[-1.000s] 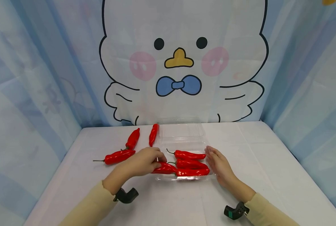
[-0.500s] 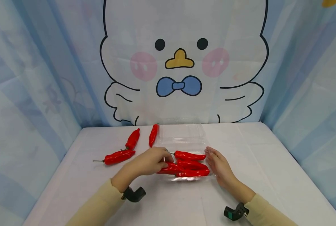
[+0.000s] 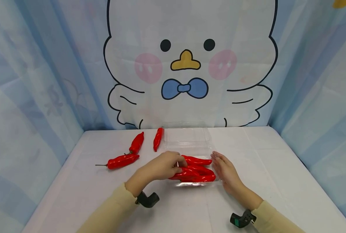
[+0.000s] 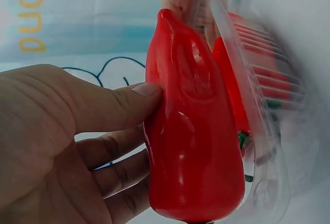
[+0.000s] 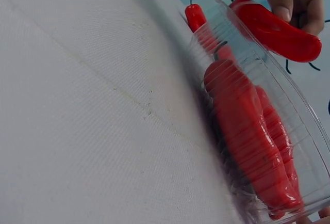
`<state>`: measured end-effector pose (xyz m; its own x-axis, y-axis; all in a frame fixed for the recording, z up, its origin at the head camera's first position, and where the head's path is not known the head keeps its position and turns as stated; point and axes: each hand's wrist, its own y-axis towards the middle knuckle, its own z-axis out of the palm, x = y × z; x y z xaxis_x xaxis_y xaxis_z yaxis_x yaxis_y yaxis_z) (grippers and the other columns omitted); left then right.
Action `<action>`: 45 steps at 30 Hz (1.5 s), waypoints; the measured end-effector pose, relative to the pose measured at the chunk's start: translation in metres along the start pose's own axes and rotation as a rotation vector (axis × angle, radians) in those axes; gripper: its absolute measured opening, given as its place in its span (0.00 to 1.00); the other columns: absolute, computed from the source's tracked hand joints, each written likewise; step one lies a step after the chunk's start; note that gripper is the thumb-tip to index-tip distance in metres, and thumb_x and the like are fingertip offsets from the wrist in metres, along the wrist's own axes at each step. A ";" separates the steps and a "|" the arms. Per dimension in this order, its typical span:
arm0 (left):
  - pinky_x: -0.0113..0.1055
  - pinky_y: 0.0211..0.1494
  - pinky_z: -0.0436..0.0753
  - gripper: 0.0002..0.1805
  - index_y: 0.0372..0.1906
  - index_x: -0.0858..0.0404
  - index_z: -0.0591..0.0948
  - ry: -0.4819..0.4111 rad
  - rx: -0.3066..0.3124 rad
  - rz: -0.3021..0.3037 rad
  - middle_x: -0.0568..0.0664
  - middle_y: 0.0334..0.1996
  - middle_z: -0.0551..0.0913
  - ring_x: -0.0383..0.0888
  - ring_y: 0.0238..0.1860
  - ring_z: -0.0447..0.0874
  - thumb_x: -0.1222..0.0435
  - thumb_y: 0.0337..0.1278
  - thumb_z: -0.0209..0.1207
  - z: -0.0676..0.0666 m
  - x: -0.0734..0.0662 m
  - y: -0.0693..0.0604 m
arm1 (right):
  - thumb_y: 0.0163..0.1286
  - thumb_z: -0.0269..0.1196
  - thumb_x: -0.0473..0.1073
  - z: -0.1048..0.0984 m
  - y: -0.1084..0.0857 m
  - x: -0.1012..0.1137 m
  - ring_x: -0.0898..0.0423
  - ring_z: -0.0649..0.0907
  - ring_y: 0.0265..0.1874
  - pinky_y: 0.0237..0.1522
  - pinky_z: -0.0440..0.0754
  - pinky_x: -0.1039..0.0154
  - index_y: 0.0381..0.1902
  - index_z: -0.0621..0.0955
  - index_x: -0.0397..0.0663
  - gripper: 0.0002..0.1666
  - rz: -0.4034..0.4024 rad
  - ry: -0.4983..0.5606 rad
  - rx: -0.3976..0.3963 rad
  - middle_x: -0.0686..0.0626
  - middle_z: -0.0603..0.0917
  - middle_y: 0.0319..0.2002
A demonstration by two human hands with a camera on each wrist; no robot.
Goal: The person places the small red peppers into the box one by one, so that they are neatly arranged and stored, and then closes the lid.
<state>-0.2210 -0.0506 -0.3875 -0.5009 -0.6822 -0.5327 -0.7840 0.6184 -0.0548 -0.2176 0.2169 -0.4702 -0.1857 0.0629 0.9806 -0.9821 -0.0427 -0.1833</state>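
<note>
Since the first frame, the left hand [image 3: 164, 165] has slid rightward with its pepper over the clear plastic hinged container [image 3: 193, 184], which itself stays put, as does the right hand [image 3: 226, 171]. Nearest, in front of the container to either side, two beige sleeves [image 3: 112, 210] run off the lower edge of the head view, each with a black wrist device [image 3: 148, 200]. White tablecloth [image 3: 283, 181] spreads before the container and from its right end to the table's side edge. Left thumb and fingers are clamped on a glossy red tapered pepper [image 4: 191, 126], held above the container's left part, its tip pointing toward the right hand; from the head its stem end is covered. Right fingers lie against the container's right end; whether they grip the rim I cannot tell. Inside the container lie three red peppers [image 3: 200, 170], partly masked by the left hand and the held pepper. Left of the container lie two loose peppers [image 3: 123, 161]; another slim pepper [image 3: 158, 139] sits just beside its flipped-back transparent lid [image 3: 187, 136], whose outline is faint. Behind the container hangs a pale blue cartoon curtain [image 3: 184, 106].
</note>
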 end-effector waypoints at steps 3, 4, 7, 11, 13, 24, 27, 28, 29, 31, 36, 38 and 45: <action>0.28 0.48 0.84 0.12 0.50 0.55 0.89 -0.003 0.002 -0.005 0.43 0.42 0.86 0.37 0.42 0.80 0.66 0.63 0.69 0.004 -0.002 0.004 | 0.86 0.38 0.42 0.000 0.000 0.000 0.42 0.58 0.81 0.77 0.58 0.53 0.80 0.55 0.35 0.31 -0.005 -0.004 0.003 0.37 0.58 0.81; 0.28 0.48 0.84 0.12 0.50 0.55 0.89 -0.005 0.002 -0.005 0.43 0.42 0.86 0.37 0.42 0.80 0.66 0.63 0.69 0.005 -0.002 0.005 | 0.86 0.39 0.42 0.000 0.000 0.000 0.42 0.58 0.81 0.77 0.58 0.52 0.80 0.55 0.35 0.31 -0.006 -0.003 0.004 0.37 0.58 0.81; 0.29 0.50 0.84 0.12 0.50 0.55 0.89 -0.004 0.004 -0.003 0.43 0.43 0.86 0.37 0.42 0.79 0.66 0.63 0.69 0.009 -0.005 0.010 | 0.86 0.39 0.42 0.000 0.000 0.000 0.42 0.58 0.81 0.77 0.58 0.52 0.80 0.55 0.35 0.31 -0.010 -0.004 0.007 0.37 0.58 0.81; 0.29 0.51 0.84 0.11 0.50 0.55 0.88 -0.004 0.008 0.005 0.43 0.44 0.87 0.38 0.43 0.79 0.66 0.63 0.68 0.014 -0.010 0.015 | 0.86 0.38 0.41 0.001 0.000 0.000 0.42 0.59 0.81 0.77 0.58 0.52 0.80 0.55 0.34 0.31 -0.014 0.010 0.006 0.36 0.58 0.81; 0.29 0.51 0.83 0.11 0.49 0.55 0.89 -0.001 0.010 0.007 0.44 0.44 0.87 0.37 0.43 0.80 0.66 0.64 0.68 0.016 -0.012 0.018 | 0.86 0.38 0.41 0.001 0.000 0.001 0.42 0.58 0.81 0.78 0.57 0.51 0.80 0.54 0.33 0.31 -0.016 0.023 0.007 0.35 0.57 0.81; 0.33 0.55 0.85 0.11 0.49 0.56 0.89 0.023 -0.003 0.007 0.44 0.45 0.89 0.37 0.43 0.82 0.65 0.63 0.69 0.029 -0.019 0.031 | 0.86 0.38 0.39 0.003 -0.001 0.001 0.42 0.57 0.81 0.78 0.56 0.52 0.80 0.54 0.32 0.30 -0.029 0.043 0.021 0.34 0.57 0.80; 0.33 0.57 0.85 0.11 0.50 0.56 0.89 0.031 -0.005 0.009 0.44 0.45 0.90 0.37 0.43 0.82 0.65 0.64 0.68 0.032 -0.020 0.034 | 0.86 0.38 0.39 0.003 -0.001 0.001 0.43 0.57 0.81 0.78 0.56 0.52 0.80 0.54 0.31 0.30 -0.031 0.046 0.023 0.34 0.57 0.80; 0.34 0.57 0.85 0.11 0.50 0.56 0.89 0.033 -0.005 0.009 0.44 0.45 0.90 0.37 0.43 0.82 0.65 0.63 0.69 0.033 -0.021 0.035 | 0.86 0.38 0.39 0.003 -0.001 0.001 0.43 0.57 0.81 0.78 0.56 0.52 0.80 0.54 0.31 0.30 -0.030 0.046 0.022 0.34 0.57 0.80; 0.33 0.57 0.85 0.11 0.50 0.56 0.89 0.036 -0.004 0.011 0.44 0.45 0.90 0.37 0.43 0.82 0.65 0.63 0.69 0.033 -0.021 0.036 | 0.86 0.38 0.39 0.003 -0.001 0.001 0.43 0.57 0.81 0.78 0.56 0.52 0.80 0.54 0.31 0.30 -0.029 0.047 0.022 0.34 0.57 0.81; 0.33 0.58 0.84 0.12 0.50 0.56 0.89 0.042 -0.003 0.012 0.44 0.46 0.90 0.36 0.43 0.82 0.64 0.63 0.69 0.034 -0.022 0.038 | 0.86 0.38 0.39 0.002 -0.001 0.001 0.44 0.57 0.81 0.78 0.56 0.52 0.80 0.54 0.31 0.30 -0.028 0.047 0.022 0.34 0.57 0.81; 0.34 0.60 0.84 0.11 0.50 0.55 0.89 0.054 0.001 0.023 0.43 0.45 0.89 0.36 0.43 0.82 0.64 0.65 0.68 0.038 -0.026 0.044 | 0.86 0.38 0.39 0.001 -0.001 0.001 0.44 0.57 0.81 0.79 0.55 0.52 0.80 0.54 0.32 0.30 -0.026 0.043 0.021 0.35 0.56 0.81; 0.35 0.60 0.84 0.11 0.50 0.56 0.89 0.060 -0.003 0.029 0.43 0.45 0.90 0.36 0.43 0.83 0.64 0.65 0.68 0.039 -0.027 0.046 | 0.86 0.38 0.39 0.001 -0.001 0.000 0.44 0.57 0.82 0.79 0.55 0.52 0.80 0.54 0.32 0.30 -0.025 0.044 0.022 0.35 0.56 0.81; 0.34 0.59 0.84 0.11 0.50 0.57 0.89 0.067 -0.017 0.039 0.45 0.45 0.90 0.37 0.43 0.85 0.62 0.66 0.68 0.043 -0.033 0.051 | 0.85 0.36 0.37 0.000 -0.001 0.000 0.45 0.57 0.81 0.80 0.54 0.53 0.79 0.54 0.31 0.30 -0.031 0.062 0.020 0.36 0.56 0.81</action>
<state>-0.2284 0.0206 -0.4093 -0.5538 -0.6828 -0.4765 -0.7695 0.6383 -0.0205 -0.2168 0.2167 -0.4700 -0.1575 0.1263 0.9794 -0.9867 -0.0596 -0.1510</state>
